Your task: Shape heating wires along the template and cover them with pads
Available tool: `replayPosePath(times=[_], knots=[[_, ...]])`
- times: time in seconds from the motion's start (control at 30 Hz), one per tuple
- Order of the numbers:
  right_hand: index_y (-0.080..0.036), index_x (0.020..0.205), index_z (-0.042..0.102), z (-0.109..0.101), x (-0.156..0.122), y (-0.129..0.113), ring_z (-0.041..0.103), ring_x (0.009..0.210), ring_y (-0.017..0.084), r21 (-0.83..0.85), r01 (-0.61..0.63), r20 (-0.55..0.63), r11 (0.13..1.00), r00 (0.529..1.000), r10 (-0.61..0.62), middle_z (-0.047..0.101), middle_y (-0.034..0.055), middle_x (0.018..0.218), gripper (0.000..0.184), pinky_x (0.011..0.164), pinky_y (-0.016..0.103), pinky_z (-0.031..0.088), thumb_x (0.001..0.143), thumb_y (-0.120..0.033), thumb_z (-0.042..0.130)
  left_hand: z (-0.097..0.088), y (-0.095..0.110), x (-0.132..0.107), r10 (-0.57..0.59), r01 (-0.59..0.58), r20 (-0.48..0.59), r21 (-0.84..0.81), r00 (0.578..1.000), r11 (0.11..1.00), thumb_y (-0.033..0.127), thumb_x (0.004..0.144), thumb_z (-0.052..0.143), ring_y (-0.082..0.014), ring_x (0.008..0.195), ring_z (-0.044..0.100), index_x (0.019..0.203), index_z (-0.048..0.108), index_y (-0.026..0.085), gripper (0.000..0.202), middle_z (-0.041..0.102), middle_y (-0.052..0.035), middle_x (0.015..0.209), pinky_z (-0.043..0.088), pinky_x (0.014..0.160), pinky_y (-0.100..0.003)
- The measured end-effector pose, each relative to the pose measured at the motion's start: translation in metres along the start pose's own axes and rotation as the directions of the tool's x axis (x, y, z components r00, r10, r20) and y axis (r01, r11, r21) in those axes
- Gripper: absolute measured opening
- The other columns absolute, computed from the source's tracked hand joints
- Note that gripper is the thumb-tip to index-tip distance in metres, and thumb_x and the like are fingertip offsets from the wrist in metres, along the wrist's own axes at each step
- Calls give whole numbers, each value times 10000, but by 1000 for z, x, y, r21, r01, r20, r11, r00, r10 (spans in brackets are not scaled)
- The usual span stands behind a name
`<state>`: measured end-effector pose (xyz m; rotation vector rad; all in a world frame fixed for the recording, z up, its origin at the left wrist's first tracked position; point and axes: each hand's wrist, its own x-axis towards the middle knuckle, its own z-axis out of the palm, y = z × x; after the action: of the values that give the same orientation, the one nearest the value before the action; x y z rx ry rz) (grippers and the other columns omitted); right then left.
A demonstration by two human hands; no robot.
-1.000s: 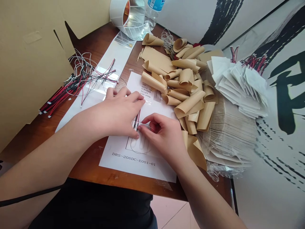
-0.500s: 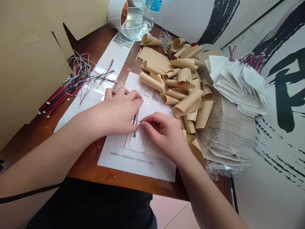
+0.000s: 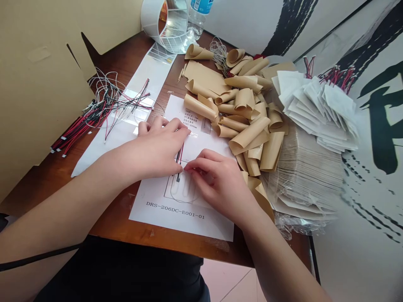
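Observation:
My left hand (image 3: pixel 159 147) lies palm down across a printed paper sheet (image 3: pixel 151 212), fingers spread, with the thumb beside thin red and black wires (image 3: pixel 180 154). The wires run from under that hand to a small dark piece (image 3: pixel 178 179) on the sheet's outline drawing. Close to the left thumb, my right hand (image 3: pixel 217 180) pinches with thumb and forefinger; what sits between the tips is too small to make out. A thin grey wire (image 3: pixel 182 202) curves in a loop over the drawing, partly hidden by the right hand.
Tangled red, black and white wires (image 3: pixel 103 105) lie at the left on a label strip (image 3: pixel 138 79). Behind stand a label roll (image 3: pixel 151 19) and a bottle (image 3: pixel 198 16). Curled brown paper pieces (image 3: pixel 248 126) and stacked white sheets (image 3: pixel 305 167) fill the right side.
My right hand's fingertips have shifted slightly down and left, nearer the left thumb. The left hand stays almost in place. The view has shifted a little.

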<state>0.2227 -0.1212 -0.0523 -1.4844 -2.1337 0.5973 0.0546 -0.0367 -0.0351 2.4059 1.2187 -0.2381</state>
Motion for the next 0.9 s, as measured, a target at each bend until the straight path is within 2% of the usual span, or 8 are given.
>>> replayPosePath(times=[0.4,0.63,0.77,0.9], knots=[[-172,906,781,-5,-4,1,611,691,138,-85,48,-10,995,999,-49,679,42,832,223,631,256,475,892,-68,584,3,1,2,-35,35,8,-2,999,999,366,739,613,-403,1365,331,1498,415,268,791,404,-91,1559,331,1058,-556],[-157,900,793,-2,-5,3,621,692,142,-78,80,-9,994,997,-81,680,49,826,232,623,255,479,890,-57,584,1,-1,0,1,-2,24,7,1000,1000,361,741,591,-407,1363,332,1500,418,252,786,405,-100,1557,320,1063,-582],[-148,904,783,-1,-5,3,617,690,139,-73,75,-16,995,997,-76,676,51,834,225,628,254,480,890,-57,577,-1,-2,-1,14,-15,32,17,999,1000,429,761,576,-391,1379,331,1503,427,258,776,397,-79,1579,331,1064,-560],[-160,895,761,-4,-6,1,584,649,120,-80,72,-39,994,996,-75,665,38,827,213,597,243,459,885,-57,575,-1,-3,0,23,-24,46,29,999,999,589,654,666,-411,1402,295,1506,424,256,946,357,-77,1620,323,1085,-556]])
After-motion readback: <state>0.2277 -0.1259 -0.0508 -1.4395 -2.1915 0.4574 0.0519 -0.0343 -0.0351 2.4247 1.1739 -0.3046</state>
